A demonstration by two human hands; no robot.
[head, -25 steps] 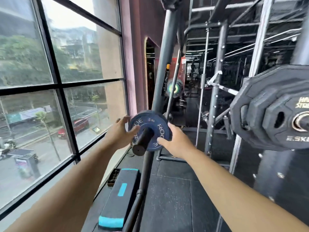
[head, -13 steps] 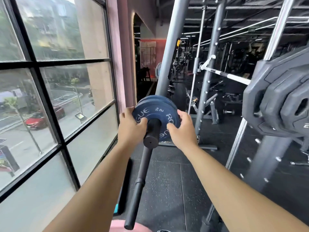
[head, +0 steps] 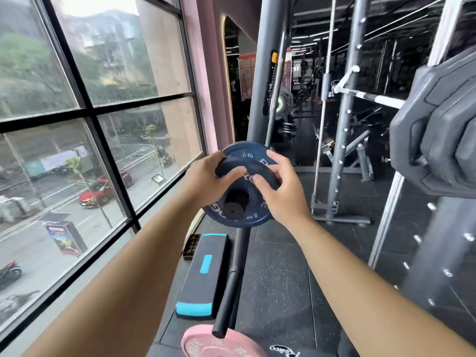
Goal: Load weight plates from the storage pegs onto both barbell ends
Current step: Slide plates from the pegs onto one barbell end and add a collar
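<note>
Just right of the frame's centre, both hands grasp the front blue plate [head: 255,212], a round, matte, rubber-coated disc with raised pale lettering around its face. The left hand [head: 203,181] comes in from the lower left and clamps the plate's upper left rim, its fingers [head: 231,173] curled over the thick edge. The right hand [head: 283,194] comes in from the lower right and holds the upper right rim, its fingers [head: 260,181] bent across the face. The plate tips with its top edge toward the camera, and the flat black end cap of the storage peg [head: 233,210] shows inside its centre hole. A second blue plate [head: 244,150] of the same make sits right behind it, its upper arc showing above the fingers. Below the plates a smooth black rod [head: 231,279] slants down to the lower middle of the frame, ending over a glossy pink plate [head: 219,343] that is cut off by the bottom edge. Left of the rod lies a long black step platform [head: 203,284] with bright cyan ends on the dark speckled rubber floor [head: 278,279]. A round grey steel upright [head: 268,73] rises behind the plates in the upper middle. At the right edge hang large dark grey plates [head: 438,130] with angular, many-sided rims. The left half of the frame is a black-framed window [head: 87,109].
</note>
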